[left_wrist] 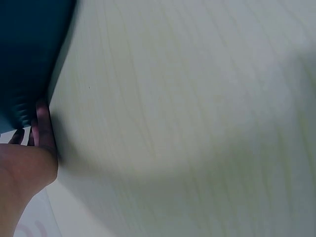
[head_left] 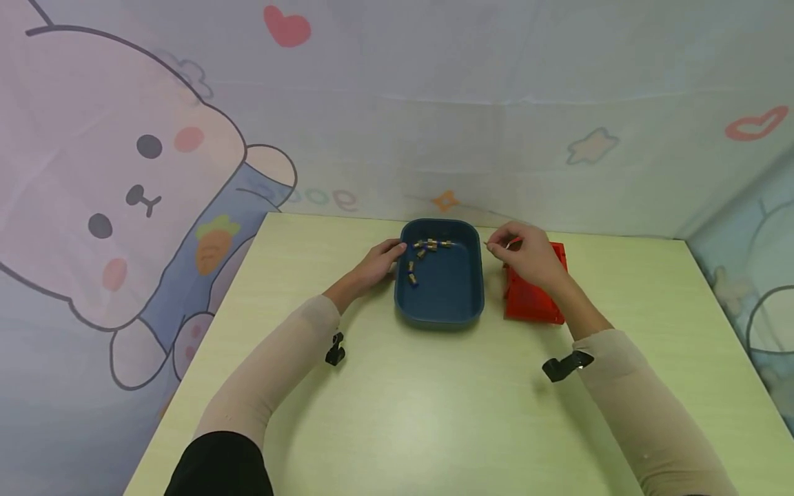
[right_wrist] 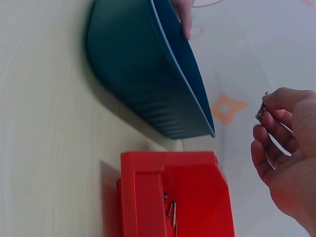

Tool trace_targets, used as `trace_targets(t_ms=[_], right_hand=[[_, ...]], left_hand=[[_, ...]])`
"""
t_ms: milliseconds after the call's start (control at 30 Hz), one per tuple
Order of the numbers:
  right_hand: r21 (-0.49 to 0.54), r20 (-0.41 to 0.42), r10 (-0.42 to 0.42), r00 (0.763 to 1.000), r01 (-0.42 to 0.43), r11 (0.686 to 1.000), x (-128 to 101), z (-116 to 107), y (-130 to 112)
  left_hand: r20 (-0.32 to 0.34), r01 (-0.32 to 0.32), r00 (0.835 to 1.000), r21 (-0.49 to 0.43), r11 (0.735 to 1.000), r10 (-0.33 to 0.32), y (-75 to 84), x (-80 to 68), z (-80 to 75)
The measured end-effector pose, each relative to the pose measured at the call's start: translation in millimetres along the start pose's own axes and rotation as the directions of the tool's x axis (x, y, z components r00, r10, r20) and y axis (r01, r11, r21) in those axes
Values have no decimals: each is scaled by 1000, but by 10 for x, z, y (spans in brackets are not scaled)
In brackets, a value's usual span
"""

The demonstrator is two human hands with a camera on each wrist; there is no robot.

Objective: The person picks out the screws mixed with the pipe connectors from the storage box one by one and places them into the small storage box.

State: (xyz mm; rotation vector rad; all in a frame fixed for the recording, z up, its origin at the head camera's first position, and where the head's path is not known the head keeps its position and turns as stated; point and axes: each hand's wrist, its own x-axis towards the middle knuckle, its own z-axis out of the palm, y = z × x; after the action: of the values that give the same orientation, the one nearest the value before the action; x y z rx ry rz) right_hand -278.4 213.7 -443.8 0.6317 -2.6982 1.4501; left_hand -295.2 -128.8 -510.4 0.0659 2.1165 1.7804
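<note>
Left hand: the left hand (head_left: 374, 265) rested against the left rim of the blue tray (head_left: 462, 303), fingers (left_wrist: 43, 129) straight along its wall and gripping nothing.
Blue tray: it sat at the middle of the far side of the bench (head_left: 434, 406), between the two hands.
Small parts: a loose scatter of small brass-coloured pieces (head_left: 425, 249) lay in the far left part of the tray; what they were could not be told from the head view.
Right hand: the right hand (head_left: 527, 258) hovered just right of the tray's far corner and above the red bin, fingers (right_wrist: 272, 129) curled, pinching a thin metal piece (right_wrist: 260, 112), probably a screw, between thumb and forefinger.
Red bin: the red bin (right_wrist: 197, 197) stood just beside the tray on its right, with a few thin metal pieces (right_wrist: 171, 211) lying inside.
Backdrop: a cartoon-printed cloth (head_left: 155, 138) hung behind the bench.
</note>
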Motion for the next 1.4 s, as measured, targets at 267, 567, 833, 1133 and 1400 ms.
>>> trace_targets(t_ms=[267, 567, 833, 1133, 1400], right_hand=[[-22, -33, 21, 999, -22, 1000, -48, -145, 114], [-83, -67, 86, 994, -92, 992, -106, -288, 213], [-103, -103, 87, 991, -98, 990, -134, -369, 361], [-118, -122, 110, 986, -125, 985, -174, -455, 474], [-153, -117, 154, 981, -171, 973, -219, -447, 613]], left_hand=[[8, 4, 1000, -9, 1000, -4, 13, -1, -7], [7, 1, 1000, 2, 1000, -1, -9, 16, -12], [4, -5, 1000, 9, 1000, 5, -21, 16, -11], [7, -8, 1000, 10, 1000, 8, -8, 16, 2], [15, -6, 1000, 10, 1000, 6, 10, 26, 28]])
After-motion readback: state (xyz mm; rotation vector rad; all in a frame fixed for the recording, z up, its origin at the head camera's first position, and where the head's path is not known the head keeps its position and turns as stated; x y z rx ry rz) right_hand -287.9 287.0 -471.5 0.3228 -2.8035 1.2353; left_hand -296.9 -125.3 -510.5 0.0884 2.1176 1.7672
